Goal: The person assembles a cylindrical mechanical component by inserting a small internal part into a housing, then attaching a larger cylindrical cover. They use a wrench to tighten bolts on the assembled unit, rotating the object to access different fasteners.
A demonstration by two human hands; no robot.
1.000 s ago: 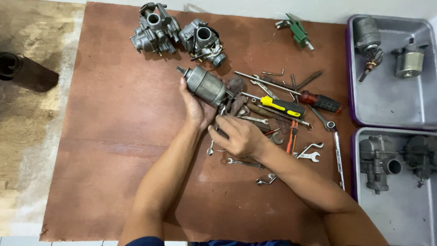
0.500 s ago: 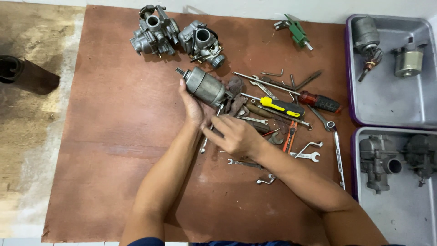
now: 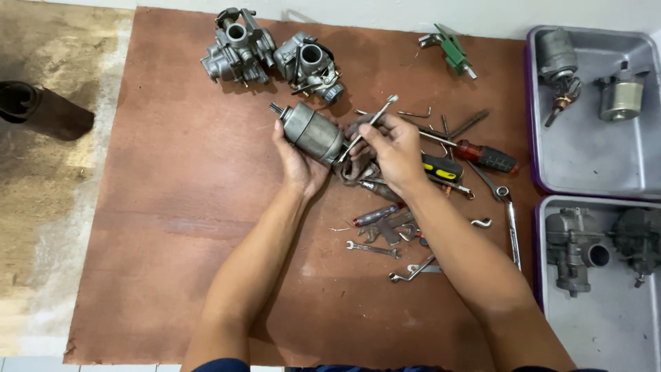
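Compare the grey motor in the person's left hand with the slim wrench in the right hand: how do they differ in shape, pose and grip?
The grey motor is thick and cylindrical; the slim wrench is thin and flat. The motor lies cradled in the left hand, shaft pointing up-left; the wrench is pinched by the right hand and slants up-right, its lower end at the motor. Both are grey metal, held above the brown board.
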